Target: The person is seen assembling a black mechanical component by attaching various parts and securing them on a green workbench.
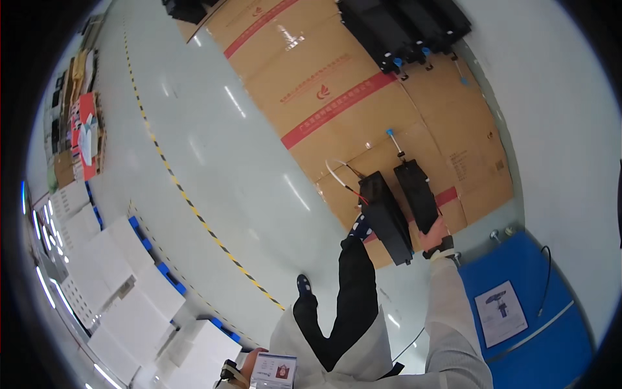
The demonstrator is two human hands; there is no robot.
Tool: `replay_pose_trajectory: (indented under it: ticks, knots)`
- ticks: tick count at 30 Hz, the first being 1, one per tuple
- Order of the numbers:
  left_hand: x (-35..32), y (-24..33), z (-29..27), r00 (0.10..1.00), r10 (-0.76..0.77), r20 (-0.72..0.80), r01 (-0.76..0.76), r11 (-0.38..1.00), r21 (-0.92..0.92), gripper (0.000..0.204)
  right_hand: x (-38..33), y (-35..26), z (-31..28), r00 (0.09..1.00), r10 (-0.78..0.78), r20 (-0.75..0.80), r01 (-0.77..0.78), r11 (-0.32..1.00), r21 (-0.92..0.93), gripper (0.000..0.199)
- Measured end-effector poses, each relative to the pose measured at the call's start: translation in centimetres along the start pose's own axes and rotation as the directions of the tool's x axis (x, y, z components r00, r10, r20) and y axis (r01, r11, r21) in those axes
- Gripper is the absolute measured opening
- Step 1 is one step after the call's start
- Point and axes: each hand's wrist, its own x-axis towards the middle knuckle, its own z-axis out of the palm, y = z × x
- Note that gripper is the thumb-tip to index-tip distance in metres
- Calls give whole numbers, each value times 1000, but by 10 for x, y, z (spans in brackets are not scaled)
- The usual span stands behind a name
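My right hand (435,235) grips the near end of a slim black box (416,193). From the far end of that box a short cable with a blue tip (391,133) sticks out over the cardboard. Just left of it lies a larger black box (385,217) with white and red wires (342,176) curling from its far end. At the lower edge, my left hand (243,367) is mostly covered by a hanging badge card (275,369); its fingers do not show.
Flattened cardboard (337,97) covers the floor ahead, with several black boxes (405,29) at its far end. At the right stands a blue surface (518,298) with a printed sheet (501,313) and a thin black cable. Stacked white boxes (133,311) and striped floor tape (194,211) are at left.
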Motion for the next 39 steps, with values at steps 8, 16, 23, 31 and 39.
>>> replay_pose_trajectory:
  ticks: [8, 16, 23, 31, 39]
  knots:
    - [40, 44, -54, 987, 144, -70, -128, 972, 197, 44, -5, -20, -10, 978, 108, -176, -113, 993, -19, 93]
    - [71, 96, -117, 947, 243, -208, -233, 970, 72, 40, -33, -48, -62, 945, 223, -239, -195, 971, 137, 86]
    - [167, 82, -222, 897, 442, -14, -432, 882, 187, 42, -95, -111, -129, 904, 212, -371, -173, 976, 135, 68]
    - [204, 234, -423, 926, 374, -53, -368, 863, -347, 27, -126, -265, -103, 869, 394, -299, -309, 904, 295, 41]
    - [216, 343, -483, 905, 422, -53, -421, 870, -255, 28, -99, -478, -73, 998, 2, -66, 38, 800, 599, 40]
